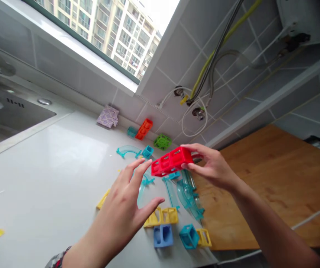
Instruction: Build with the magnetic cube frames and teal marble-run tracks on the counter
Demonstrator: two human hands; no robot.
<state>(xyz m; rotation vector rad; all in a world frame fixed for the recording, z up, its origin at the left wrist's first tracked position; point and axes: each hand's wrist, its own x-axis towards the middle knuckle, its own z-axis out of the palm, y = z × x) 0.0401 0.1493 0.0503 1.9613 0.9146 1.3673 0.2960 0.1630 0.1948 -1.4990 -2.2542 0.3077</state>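
My right hand [208,163] pinches the right end of a red open-sided block piece [171,160], made of several cube sections, and holds it up above the counter. To its left is my left hand [130,193], thumb and fingers spread, close to the red piece's free end with nothing in its grasp. Under and around the hands lie clear teal track pieces [189,197], yellow frame blocks [168,216], a blue block [163,236] and a teal cube [189,236]. My left hand partly covers some of the pieces.
By the wall stand an orange-red block piece [144,129], a green cube [162,142] and a lilac patterned object [107,116]. A sink [34,106] is at the left. A wooden board [274,186] lies to the right, below hoses and cables [212,56].
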